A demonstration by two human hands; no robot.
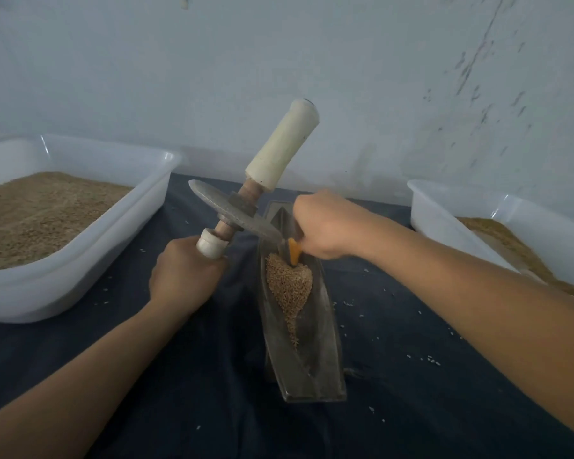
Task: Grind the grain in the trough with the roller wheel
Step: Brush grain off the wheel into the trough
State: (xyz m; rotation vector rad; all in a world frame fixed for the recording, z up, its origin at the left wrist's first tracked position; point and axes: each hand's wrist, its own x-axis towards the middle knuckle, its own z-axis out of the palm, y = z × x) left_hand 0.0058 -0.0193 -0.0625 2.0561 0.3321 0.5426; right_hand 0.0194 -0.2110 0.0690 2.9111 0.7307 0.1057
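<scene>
A narrow grey metal trough (325, 329) lies lengthwise on the dark cloth. A heap of brown grain (289, 286) fills its far half and thins toward me. My left hand (183, 279) grips the near cream handle of the roller wheel (236, 210), which is lifted and tilted to the left of the trough; its far cream handle (282, 147) points up and away. The metal disc's edge hangs over the trough's far end. My right hand (325, 223) holds a small orange tool (294, 250) whose tip touches the top of the grain heap.
A white plastic tub (140, 226) of brown grain stands at the left. Another white tub (444, 213) with some grain stands at the right. Loose grains dot the dark cloth (411, 376) around the trough. A pale wall rises close behind.
</scene>
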